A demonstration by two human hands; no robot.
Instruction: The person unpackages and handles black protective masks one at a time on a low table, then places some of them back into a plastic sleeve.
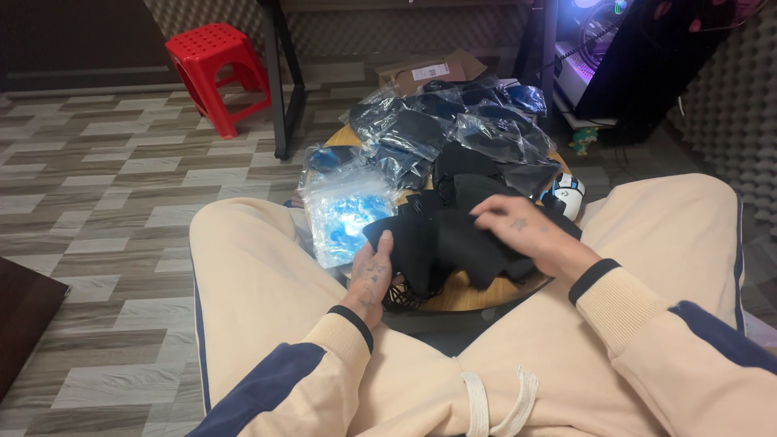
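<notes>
Head view: left hand (372, 271) grips the near-left edge of a black fabric piece (449, 231), fingers closed on it. Right hand (518, 222) rests flat on top of the same fabric, fingers spread. Fabric lies on a round wooden surface (465, 291) between the knees. Clear bag with blue contents (344, 214) sits just left. Bagged black items (449, 129) lie farther. Red stool (217, 73) stands far left.

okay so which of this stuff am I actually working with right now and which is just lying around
In hand: black fabric pieces, touched by left hand and right hand; stack of clear bags; bagged dark pieces; round wooden table.

Lying about: red plastic stool; cardboard box; white computer mouse.
</notes>
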